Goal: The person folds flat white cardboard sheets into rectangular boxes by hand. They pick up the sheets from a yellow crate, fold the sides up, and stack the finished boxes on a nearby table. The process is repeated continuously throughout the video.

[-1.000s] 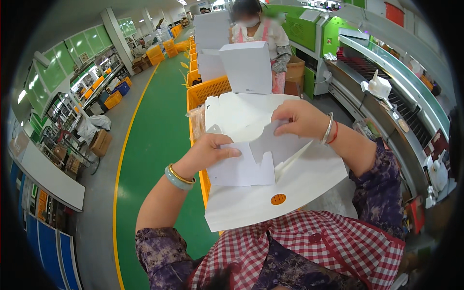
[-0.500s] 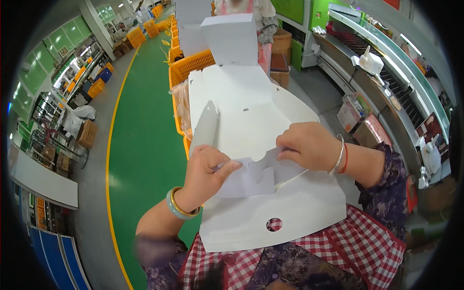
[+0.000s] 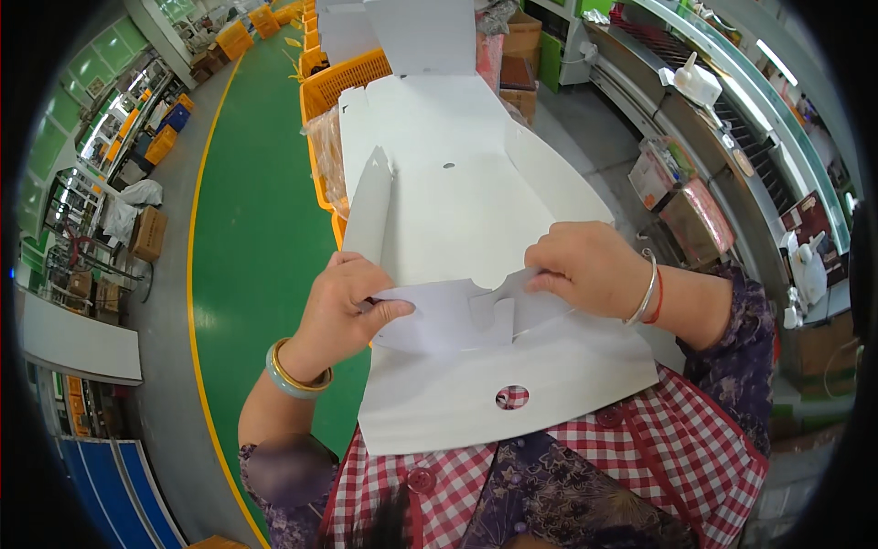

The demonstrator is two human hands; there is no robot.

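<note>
A white cardboard box blank (image 3: 448,220), partly folded, stretches away from my body with its near panel against my apron. Its side flaps stand raised at left and right. Across it, two interlocking end flaps (image 3: 448,316) meet upright in the middle, one with a hooked slot. My left hand (image 3: 346,302) pinches the left end of these flaps between thumb and fingers. Closed on the upper edge of the right one is my right hand (image 3: 578,267). A round hole in the near panel shows the checked apron (image 3: 631,430) behind it.
Beyond the blank stand a yellow plastic crate (image 3: 352,78) with clear plastic film and more white cardboard (image 3: 343,37). At right runs a conveyor line (image 3: 732,137) with a white bottle (image 3: 697,82) on its ledge. A green floor lane (image 3: 261,201) lies to the left.
My left hand has moved left and the left flap now appears stretched flatter. The view has tipped down, so the far panel sits higher in the picture. The right hand keeps its grip.
</note>
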